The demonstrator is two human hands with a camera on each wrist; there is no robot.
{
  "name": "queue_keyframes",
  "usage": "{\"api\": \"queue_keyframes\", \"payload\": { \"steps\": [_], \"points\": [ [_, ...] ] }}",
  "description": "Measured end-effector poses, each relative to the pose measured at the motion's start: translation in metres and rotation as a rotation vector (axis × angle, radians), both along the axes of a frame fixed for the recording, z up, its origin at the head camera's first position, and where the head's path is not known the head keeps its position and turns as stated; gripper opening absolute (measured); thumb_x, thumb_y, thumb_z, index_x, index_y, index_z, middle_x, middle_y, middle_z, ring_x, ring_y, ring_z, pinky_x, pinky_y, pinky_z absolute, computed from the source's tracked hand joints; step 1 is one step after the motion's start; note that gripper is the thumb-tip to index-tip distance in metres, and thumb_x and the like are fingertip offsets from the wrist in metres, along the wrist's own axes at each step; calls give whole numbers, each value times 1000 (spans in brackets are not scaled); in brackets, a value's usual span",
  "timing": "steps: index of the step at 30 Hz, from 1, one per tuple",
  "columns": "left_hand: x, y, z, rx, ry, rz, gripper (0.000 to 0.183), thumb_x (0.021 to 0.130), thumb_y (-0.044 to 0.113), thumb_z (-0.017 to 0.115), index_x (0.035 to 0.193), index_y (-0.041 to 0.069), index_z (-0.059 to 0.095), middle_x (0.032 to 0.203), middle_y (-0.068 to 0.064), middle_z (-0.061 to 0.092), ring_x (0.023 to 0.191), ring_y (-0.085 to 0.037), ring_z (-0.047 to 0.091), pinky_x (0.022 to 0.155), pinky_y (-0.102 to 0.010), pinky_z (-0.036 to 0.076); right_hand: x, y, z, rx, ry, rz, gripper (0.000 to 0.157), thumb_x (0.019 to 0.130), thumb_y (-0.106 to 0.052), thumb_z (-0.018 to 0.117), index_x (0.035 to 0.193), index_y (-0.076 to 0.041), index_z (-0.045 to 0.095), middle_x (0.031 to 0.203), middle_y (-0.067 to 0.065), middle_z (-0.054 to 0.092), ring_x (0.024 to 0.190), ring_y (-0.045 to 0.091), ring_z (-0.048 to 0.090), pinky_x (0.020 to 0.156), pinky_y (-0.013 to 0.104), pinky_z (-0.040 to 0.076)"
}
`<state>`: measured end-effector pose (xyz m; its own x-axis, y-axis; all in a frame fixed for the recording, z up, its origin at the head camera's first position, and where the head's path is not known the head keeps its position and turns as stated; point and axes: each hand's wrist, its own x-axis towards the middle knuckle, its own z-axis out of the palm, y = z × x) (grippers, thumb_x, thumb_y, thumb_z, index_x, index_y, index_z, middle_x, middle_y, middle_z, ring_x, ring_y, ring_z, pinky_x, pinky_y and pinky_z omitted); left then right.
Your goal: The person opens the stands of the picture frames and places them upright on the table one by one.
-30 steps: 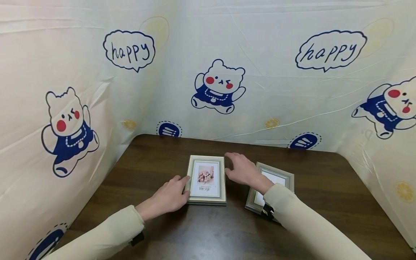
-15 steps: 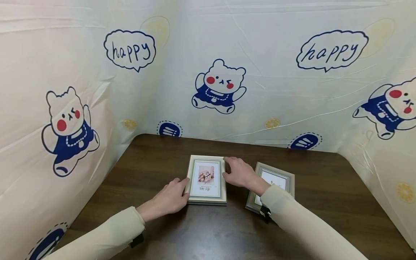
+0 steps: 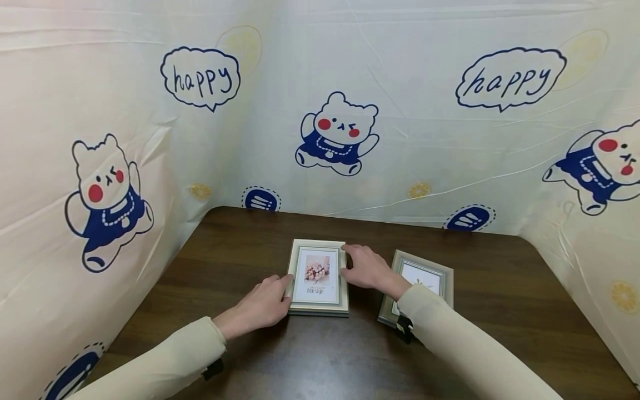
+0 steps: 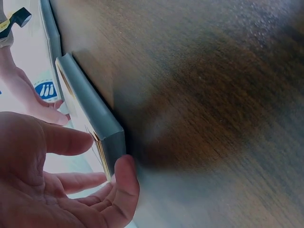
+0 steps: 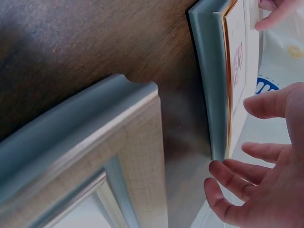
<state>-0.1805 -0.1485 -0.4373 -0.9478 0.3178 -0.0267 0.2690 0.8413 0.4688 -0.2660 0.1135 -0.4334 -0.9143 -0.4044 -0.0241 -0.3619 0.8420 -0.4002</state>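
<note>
A cream picture frame (image 3: pixel 318 311) with a pink flower print lies face up on the brown table. My left hand (image 3: pixel 262 303) grips its left side. In the left wrist view the thumb tip is at the frame's face and the fingers (image 4: pixel 126 183) curl at its grey-green side (image 4: pixel 90 99). Across from it, my right hand (image 3: pixel 369 268) holds the right side near the far corner, index fingertip over the border. The right wrist view has the thumb over the face and curved fingers (image 5: pixel 232 178) by the corner.
A second, beige-grey picture frame (image 3: pixel 446 283) lies angled on the table at the right, partly under my right sleeve (image 3: pixel 450 322). The dark wooden table (image 3: pixel 310 361) is bordered by a pale cloth backdrop (image 3: pixel 415 139) with printed bears.
My right hand has moved slightly left and down, from beside the cream picture frame onto its right edge. The left hand and both frames look still.
</note>
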Motion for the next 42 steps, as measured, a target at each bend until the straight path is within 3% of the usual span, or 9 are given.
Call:
{"api": "queue_keyframes", "payload": {
  "steps": [8,14,28,37,42],
  "points": [
    [-4,2,-5,-7,-20,3,53,97,4,69,146,-9,54,126,-31,63,94,-29,66,81,-48,57,-5,2,-6,-5,-27,-2,59,97,-25,72,150,-5,56,148,17,59,124,34,60,89,50,55],
    [-6,3,-8,-23,-26,4,52,97,2,69,145,-9,55,129,-32,62,102,-31,67,84,-48,57,-5,0,-10,7,-48,17,55,98,-30,71,147,-6,60,144,12,62,130,38,53,100,56,49],
    [-8,4,-6,-24,-46,2,51,98,1,68,146,-10,54,132,-32,61,101,-28,64,84,-47,57,-4,0,-8,-20,-34,24,35,92,-28,78,121,-10,72,127,8,69,122,34,55,102,59,44],
    [-7,4,-6,-31,-39,11,52,98,2,68,146,-9,54,131,-32,62,98,-27,64,84,-47,57,-6,2,-13,12,-33,28,51,87,-31,80,133,-13,68,136,6,66,120,32,55,99,59,42],
    [-7,4,-6,-25,-38,11,52,98,2,68,146,-9,54,130,-32,62,98,-27,63,84,-48,57,-7,2,-13,6,-31,20,49,85,-30,81,130,-13,69,131,7,68,118,32,56,97,58,43]
  ]
}}
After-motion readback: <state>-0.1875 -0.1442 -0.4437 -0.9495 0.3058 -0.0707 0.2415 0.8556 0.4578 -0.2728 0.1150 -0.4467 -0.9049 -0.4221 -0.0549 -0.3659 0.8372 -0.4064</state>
